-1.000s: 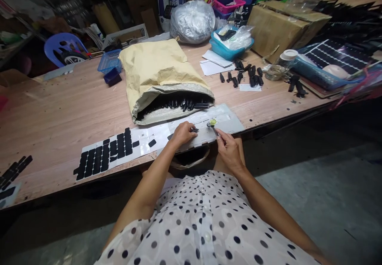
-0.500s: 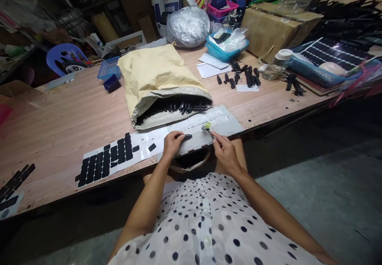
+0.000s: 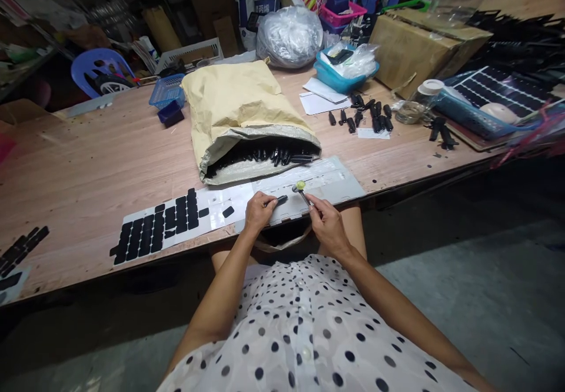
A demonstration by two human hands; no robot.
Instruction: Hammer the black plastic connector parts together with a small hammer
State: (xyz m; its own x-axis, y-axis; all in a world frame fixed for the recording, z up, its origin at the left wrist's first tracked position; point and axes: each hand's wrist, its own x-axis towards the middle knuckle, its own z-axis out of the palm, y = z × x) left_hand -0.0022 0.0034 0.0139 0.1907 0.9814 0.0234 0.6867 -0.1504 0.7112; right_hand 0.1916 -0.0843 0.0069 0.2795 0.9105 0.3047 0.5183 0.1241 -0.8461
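My left hand [image 3: 258, 211] is closed, its fingertips pinching a small black plastic part [image 3: 281, 199] over the grey-white board [image 3: 348, 187] at the table edge. In my right hand [image 3: 326, 221] is the slim metal handle of a small hammer [image 3: 304, 194]. The hammer's grey head has a yellow-green end and is a short way right of the black part, apart from it. Just beyond both hands lies a cream sack [image 3: 238, 100], its mouth towards me, with many black parts [image 3: 278, 155] inside.
Left of my hands, flat black pieces [image 3: 152, 227] lie in rows on a white sheet, with one loose black piece [image 3: 228, 211] nearer. Several black parts [image 3: 377, 115] are scattered at the right. Behind are a turquoise basket [image 3: 338, 80], a cardboard box [image 3: 410, 45] and blue baskets [image 3: 166, 92].
The hammer head has moved left, closer to the black part. The black part now sticks out further from my left fingers, tilted up. The whole view has shifted slightly.
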